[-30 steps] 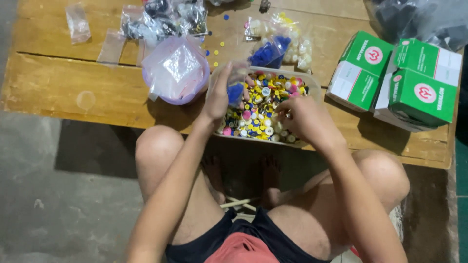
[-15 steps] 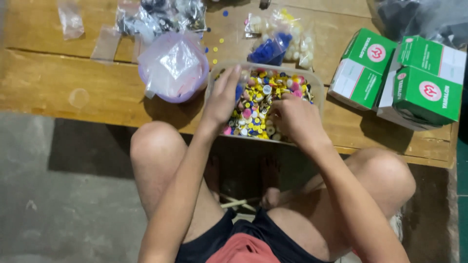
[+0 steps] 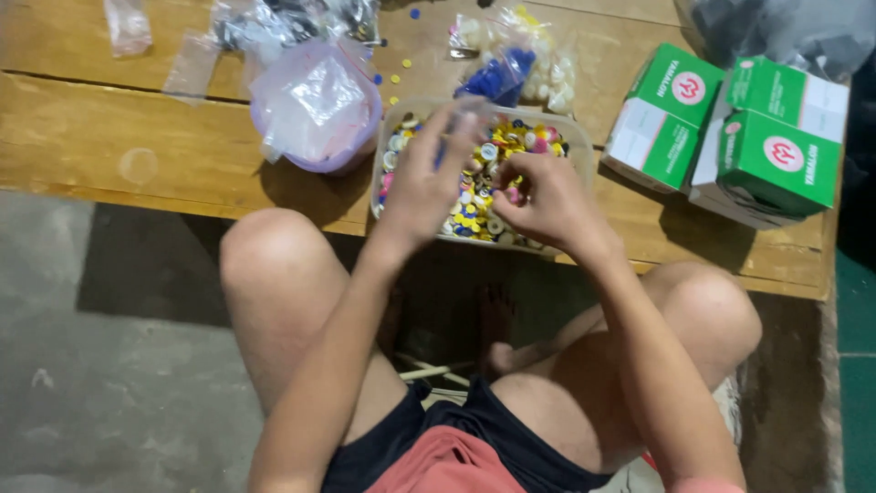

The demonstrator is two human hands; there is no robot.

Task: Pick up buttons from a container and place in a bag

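Observation:
A clear plastic tray (image 3: pixel 580 137) on the low wooden table (image 3: pixel 137 155) holds a heap of small round pieces (image 3: pixel 474 215) in yellow, white, blue and pink. My left hand (image 3: pixel 427 178) hovers over the tray's left half with its fingers stretched and apart, blurred by motion. My right hand (image 3: pixel 546 203) rests on the heap near the tray's middle, its fingers curled with the tips down among the pieces. Whether those fingers pinch a piece is hidden.
A purple bowl (image 3: pixel 315 114) lined with a clear bag stands left of the tray. Bags of blue and white pieces (image 3: pixel 516 64) lie behind it. Green-and-white boxes (image 3: pixel 730 137) are stacked at the right. My bare knees sit below the table edge, over a concrete floor (image 3: pixel 100 365).
My left hand has come off the tray's far left corner and swung over the heap. My right hand has slid from the tray's right front toward its middle.

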